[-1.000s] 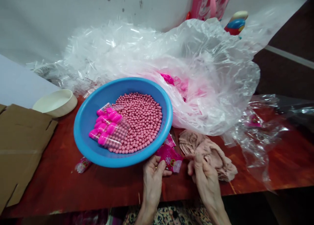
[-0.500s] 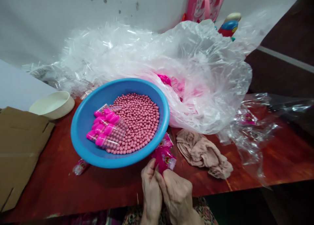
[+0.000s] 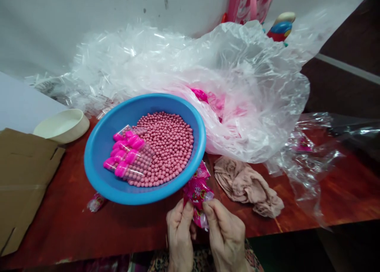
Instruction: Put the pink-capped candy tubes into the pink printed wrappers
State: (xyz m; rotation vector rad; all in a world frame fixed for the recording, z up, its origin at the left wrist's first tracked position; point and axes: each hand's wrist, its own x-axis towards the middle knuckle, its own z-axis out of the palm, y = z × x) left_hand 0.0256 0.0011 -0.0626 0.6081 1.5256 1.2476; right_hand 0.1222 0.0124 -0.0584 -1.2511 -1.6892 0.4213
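Observation:
Both of my hands are at the table's front edge, just below the blue basin. Between them is a shiny pink printed plastic wrapper. My left hand pinches its left side between thumb and fingers. On the opposite side, the thumb and forefinger of my right hand close on its edge. More pink printed wrappers lie just beyond the fingertips, partly under the basin's rim. Inside the basin are many small pink balls. Clear tubes with bright pink caps, partly filled with such balls, rest on them.
A crumpled beige cloth lies right of my hands. Behind the basin spread a large clear plastic bag and a heap of clear tubes. At left are a cream bowl, a cardboard box and a small wrapped piece.
My hands were close together over the wrapper and have moved apart, the right one to the right. More of the printed wrapper now shows between them.

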